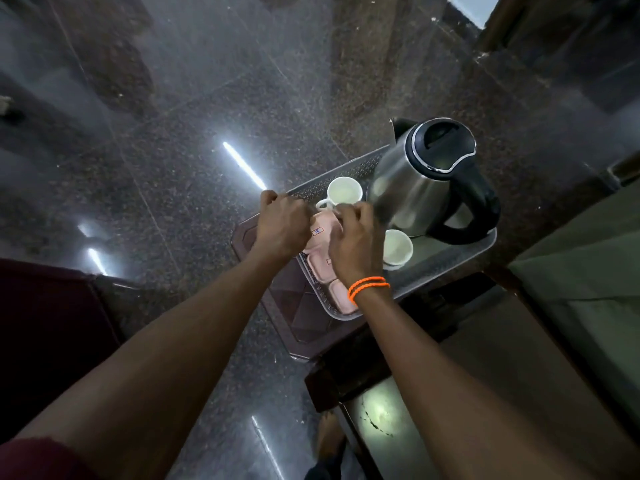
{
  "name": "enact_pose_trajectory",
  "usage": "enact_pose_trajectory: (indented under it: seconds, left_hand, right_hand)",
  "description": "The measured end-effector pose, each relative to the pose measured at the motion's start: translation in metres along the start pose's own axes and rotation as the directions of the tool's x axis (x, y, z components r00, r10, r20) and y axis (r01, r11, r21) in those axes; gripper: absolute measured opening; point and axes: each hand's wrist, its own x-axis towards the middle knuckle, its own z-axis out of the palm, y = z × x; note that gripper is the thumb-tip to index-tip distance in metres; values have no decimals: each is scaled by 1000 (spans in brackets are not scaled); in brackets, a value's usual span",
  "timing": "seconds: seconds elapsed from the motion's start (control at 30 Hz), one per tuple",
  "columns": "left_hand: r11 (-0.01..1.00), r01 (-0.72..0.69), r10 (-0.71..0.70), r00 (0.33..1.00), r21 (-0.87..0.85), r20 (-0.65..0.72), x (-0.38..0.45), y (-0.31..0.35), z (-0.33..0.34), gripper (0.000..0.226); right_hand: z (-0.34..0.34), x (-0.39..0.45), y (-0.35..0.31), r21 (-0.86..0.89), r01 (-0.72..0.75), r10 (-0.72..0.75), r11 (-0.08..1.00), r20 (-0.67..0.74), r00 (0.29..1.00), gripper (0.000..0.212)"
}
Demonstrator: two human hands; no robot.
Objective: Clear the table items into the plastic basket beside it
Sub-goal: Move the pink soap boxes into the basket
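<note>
A grey plastic basket [446, 261] rests on a brown stool [291, 306] beside the table. In it stand a steel kettle [415, 188] with a black lid and handle, a white cup [344, 190] at the far side and a second white cup [397, 245] nearer me. A pink sectioned tray [323, 233] lies along the basket's left side. My left hand [282, 226] is closed over the tray's far left end, by the basket's corner. My right hand [356, 240], with orange bands at the wrist, is closed on the tray's right edge and hides its middle.
The dark wooden table [485, 358] with a glossy top is at lower right, next to the stool. A maroon seat [52, 323] stands at the left. The floor is polished dark granite [207, 133]. My foot [329, 434] shows below.
</note>
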Motion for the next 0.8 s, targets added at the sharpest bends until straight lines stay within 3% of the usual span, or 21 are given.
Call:
enact_pose_trajectory:
  seconds: [0.07, 0.17, 0.23, 0.37, 0.5, 0.57, 0.63, 0.73, 0.8]
  left_hand:
    - [1000, 12, -12, 999, 4, -33, 0, -1, 5, 16]
    - [1000, 16, -15, 995, 7, -97, -1, -2, 10, 14]
    - [1000, 12, -10, 991, 11, -137, -2, -2, 10, 12]
    - [999, 2, 6, 987, 53, -161, 2, -2, 8, 15]
    - [995, 6, 10, 986, 98, -164, 2, -1, 9, 16]
    - [995, 15, 2, 985, 96, -174, 1, -1, 8, 15]
    - [995, 38, -20, 982, 93, -186, 1, 0, 6, 13]
    - [993, 50, -33, 988, 109, -148, 0, 2, 5, 13]
    - [990, 64, -49, 992, 129, -118, 1, 5, 4, 15]
  right_hand:
    - [-7, 14, 3, -163, 56, -58, 985, -7, 998, 40]
    - [-10, 30, 4, -297, 153, -104, 942, 173, 979, 33]
    - [-10, 36, 4, -327, 174, -98, 929, 235, 967, 26]
    - [-8, 39, 5, -348, 139, -69, 927, 207, 976, 24]
    - [-7, 41, 4, -279, 100, -33, 955, 236, 971, 24]
    - [-10, 35, 0, -170, 8, 19, 985, 162, 987, 23]
    - [-12, 21, -5, -93, -56, 64, 994, 84, 994, 31]
    - [-14, -1, -8, -30, -113, 116, 993, 140, 983, 53]
    - [-15, -13, -6, -97, -104, 119, 990, 166, 979, 54]
